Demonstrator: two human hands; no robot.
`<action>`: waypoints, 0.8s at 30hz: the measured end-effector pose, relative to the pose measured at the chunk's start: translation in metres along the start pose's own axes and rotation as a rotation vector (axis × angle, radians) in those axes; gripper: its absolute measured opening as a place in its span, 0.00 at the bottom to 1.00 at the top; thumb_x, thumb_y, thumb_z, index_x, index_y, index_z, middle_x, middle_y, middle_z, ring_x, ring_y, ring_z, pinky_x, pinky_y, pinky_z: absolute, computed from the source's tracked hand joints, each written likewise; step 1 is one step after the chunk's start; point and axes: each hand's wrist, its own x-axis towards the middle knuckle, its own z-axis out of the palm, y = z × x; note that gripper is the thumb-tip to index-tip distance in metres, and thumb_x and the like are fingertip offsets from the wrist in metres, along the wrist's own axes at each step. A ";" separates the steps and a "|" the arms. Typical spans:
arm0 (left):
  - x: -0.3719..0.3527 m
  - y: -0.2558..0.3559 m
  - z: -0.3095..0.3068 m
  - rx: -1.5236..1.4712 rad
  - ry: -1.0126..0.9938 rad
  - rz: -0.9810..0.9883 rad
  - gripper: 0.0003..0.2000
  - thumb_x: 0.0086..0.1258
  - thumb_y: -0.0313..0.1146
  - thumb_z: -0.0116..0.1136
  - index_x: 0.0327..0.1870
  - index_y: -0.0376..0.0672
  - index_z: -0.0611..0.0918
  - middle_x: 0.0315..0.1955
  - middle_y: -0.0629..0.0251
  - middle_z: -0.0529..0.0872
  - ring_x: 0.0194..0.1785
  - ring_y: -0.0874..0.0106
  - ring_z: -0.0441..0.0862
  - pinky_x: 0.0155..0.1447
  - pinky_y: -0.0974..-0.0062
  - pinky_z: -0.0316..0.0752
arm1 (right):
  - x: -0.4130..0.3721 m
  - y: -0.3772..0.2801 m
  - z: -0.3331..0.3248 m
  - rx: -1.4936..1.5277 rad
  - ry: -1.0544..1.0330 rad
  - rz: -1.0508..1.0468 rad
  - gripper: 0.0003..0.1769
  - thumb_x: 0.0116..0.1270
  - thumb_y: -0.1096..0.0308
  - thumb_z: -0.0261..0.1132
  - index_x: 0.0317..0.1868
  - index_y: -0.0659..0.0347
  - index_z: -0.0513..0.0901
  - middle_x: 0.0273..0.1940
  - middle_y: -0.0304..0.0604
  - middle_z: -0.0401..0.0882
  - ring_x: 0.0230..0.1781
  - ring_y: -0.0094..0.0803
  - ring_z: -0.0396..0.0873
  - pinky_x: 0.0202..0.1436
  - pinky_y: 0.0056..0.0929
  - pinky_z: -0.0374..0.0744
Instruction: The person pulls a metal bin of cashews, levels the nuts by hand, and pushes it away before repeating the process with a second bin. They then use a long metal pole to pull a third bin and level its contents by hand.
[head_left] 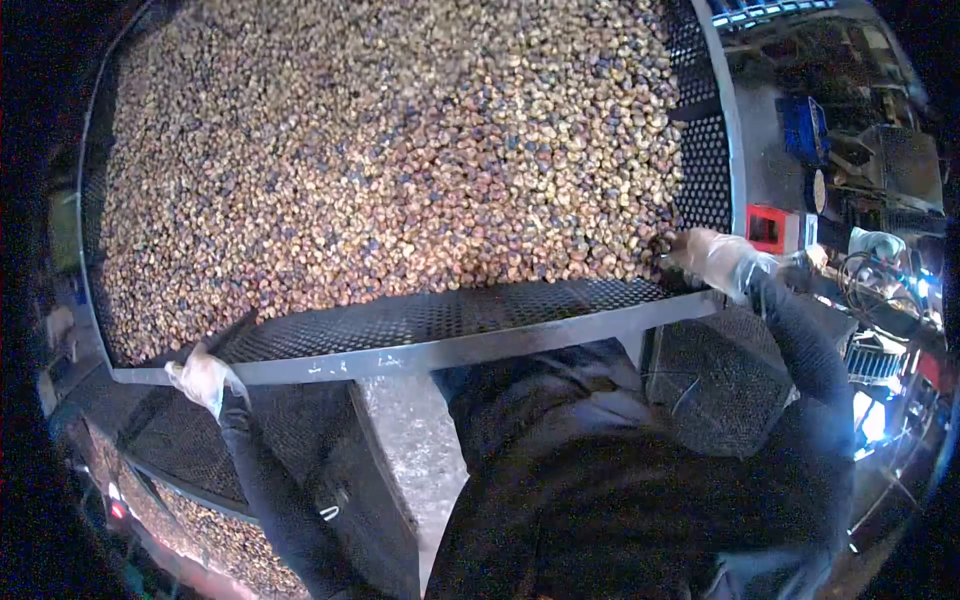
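Now working a full sieve tray of kernels

Seen from the head camera, the person is standing at the near edge of a wide perforated grey metal tray (400,355). It is carrying a thick layer of small brown and tan kernels (380,150) across nearly all of its surface. The gloved left hand (203,380) is gripping the tray's near left corner, fingers curled tight over the rim. The gloved right hand (722,262) is reaching to the near right corner, its fingertips touching the edge of the kernels. Whether they are pinching anything is not showing.

Mesh is showing bare only along the near and right sides, so the work is looking barely begun, with most of the heap left to handle. A red box (768,228) is sitting just right of the tray, and a second dark mesh tray (180,440) is lying lower down at near left.
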 end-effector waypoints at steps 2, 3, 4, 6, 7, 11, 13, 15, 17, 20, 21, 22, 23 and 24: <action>-0.002 -0.032 0.020 -0.157 -0.171 -0.226 0.12 0.73 0.34 0.62 0.44 0.40 0.95 0.41 0.57 0.93 0.50 0.62 0.83 0.65 0.61 0.75 | -0.016 -0.017 -0.016 -0.263 -0.032 -0.090 0.22 0.86 0.51 0.64 0.69 0.54 0.88 0.54 0.53 0.94 0.59 0.48 0.92 0.64 0.42 0.86; -0.004 -0.048 0.030 -0.219 -0.236 -0.307 0.12 0.76 0.34 0.62 0.45 0.39 0.95 0.44 0.56 0.93 0.51 0.63 0.83 0.63 0.63 0.77 | -0.031 -0.050 -0.045 -0.138 -0.084 0.047 0.23 0.86 0.50 0.65 0.69 0.55 0.88 0.53 0.52 0.95 0.58 0.46 0.93 0.63 0.41 0.86; -0.007 -0.050 0.029 -0.240 -0.241 -0.321 0.11 0.77 0.34 0.62 0.45 0.38 0.94 0.44 0.58 0.92 0.49 0.65 0.82 0.61 0.66 0.76 | -0.048 -0.083 -0.074 -0.027 -0.119 0.186 0.24 0.86 0.49 0.66 0.69 0.56 0.88 0.52 0.52 0.95 0.57 0.45 0.93 0.63 0.41 0.86; -0.011 -0.053 0.025 -0.283 -0.249 -0.350 0.11 0.81 0.33 0.63 0.46 0.34 0.92 0.43 0.63 0.91 0.44 0.68 0.81 0.59 0.73 0.75 | -0.041 -0.062 -0.057 0.049 -0.072 0.173 0.25 0.86 0.48 0.66 0.68 0.58 0.88 0.51 0.53 0.95 0.54 0.45 0.93 0.59 0.42 0.86; -0.006 -0.045 0.021 -0.295 -0.196 -0.437 0.11 0.81 0.33 0.63 0.48 0.34 0.91 0.42 0.63 0.90 0.44 0.68 0.81 0.59 0.72 0.75 | -0.034 -0.043 -0.040 0.088 -0.057 0.149 0.25 0.86 0.48 0.66 0.68 0.58 0.88 0.51 0.54 0.95 0.53 0.46 0.93 0.58 0.42 0.86; -0.023 -0.107 0.048 -0.251 -0.172 -0.294 0.17 0.79 0.37 0.60 0.60 0.39 0.90 0.45 0.63 0.92 0.46 0.67 0.85 0.70 0.63 0.71 | -0.040 -0.031 -0.023 -0.195 0.141 -0.061 0.24 0.87 0.52 0.64 0.70 0.59 0.87 0.52 0.57 0.94 0.53 0.47 0.93 0.59 0.41 0.85; -0.013 -0.075 0.016 0.036 -0.273 -0.047 0.19 0.80 0.38 0.57 0.63 0.39 0.89 0.49 0.62 0.95 0.47 0.67 0.88 0.76 0.60 0.68 | -0.042 -0.051 -0.032 -0.151 0.200 0.019 0.23 0.88 0.54 0.63 0.69 0.62 0.86 0.47 0.57 0.93 0.48 0.46 0.92 0.57 0.41 0.84; -0.005 -0.047 -0.006 0.171 -0.315 0.071 0.18 0.81 0.38 0.55 0.60 0.40 0.91 0.47 0.56 0.94 0.49 0.62 0.86 0.74 0.60 0.71 | -0.039 -0.059 -0.034 0.129 0.178 0.219 0.23 0.87 0.55 0.66 0.68 0.64 0.86 0.43 0.56 0.91 0.43 0.43 0.90 0.53 0.42 0.84; -0.004 -0.042 -0.009 0.177 -0.334 0.060 0.16 0.81 0.37 0.56 0.56 0.41 0.94 0.43 0.50 0.92 0.49 0.56 0.84 0.70 0.61 0.75 | -0.051 -0.093 -0.069 0.463 0.111 0.361 0.24 0.84 0.55 0.70 0.68 0.65 0.86 0.45 0.55 0.92 0.42 0.42 0.89 0.54 0.42 0.83; -0.006 -0.044 -0.002 -0.009 -0.224 -0.139 0.17 0.83 0.37 0.54 0.55 0.42 0.94 0.36 0.51 0.92 0.50 0.54 0.84 0.73 0.59 0.74 | -0.042 -0.094 -0.062 0.782 -0.012 0.511 0.26 0.80 0.56 0.75 0.69 0.66 0.86 0.57 0.56 0.94 0.48 0.40 0.91 0.58 0.40 0.85; -0.006 -0.043 -0.001 -0.035 -0.210 -0.181 0.17 0.83 0.38 0.54 0.55 0.43 0.94 0.38 0.50 0.92 0.51 0.54 0.83 0.72 0.59 0.74 | -0.037 -0.085 -0.050 0.764 -0.033 0.422 0.26 0.79 0.56 0.75 0.67 0.67 0.86 0.56 0.56 0.94 0.47 0.41 0.91 0.57 0.40 0.85; -0.004 -0.038 -0.002 -0.046 -0.210 -0.206 0.17 0.83 0.38 0.54 0.55 0.43 0.95 0.39 0.49 0.91 0.51 0.53 0.83 0.72 0.59 0.74 | -0.033 -0.077 -0.040 0.744 -0.053 0.332 0.26 0.79 0.56 0.75 0.66 0.67 0.87 0.55 0.57 0.94 0.47 0.41 0.91 0.56 0.41 0.85; -0.003 -0.035 -0.004 -0.058 -0.206 -0.227 0.17 0.83 0.38 0.54 0.54 0.43 0.95 0.41 0.48 0.91 0.52 0.53 0.82 0.71 0.60 0.74 | -0.027 -0.070 -0.031 0.722 -0.074 0.239 0.25 0.79 0.55 0.76 0.65 0.67 0.87 0.54 0.57 0.94 0.46 0.42 0.91 0.55 0.41 0.85; -0.003 -0.033 -0.006 -0.068 -0.206 -0.245 0.17 0.83 0.39 0.54 0.54 0.43 0.95 0.42 0.47 0.90 0.53 0.53 0.82 0.71 0.60 0.74 | -0.023 -0.067 -0.026 0.697 -0.097 0.146 0.25 0.78 0.55 0.76 0.64 0.67 0.88 0.53 0.57 0.94 0.46 0.42 0.91 0.54 0.42 0.85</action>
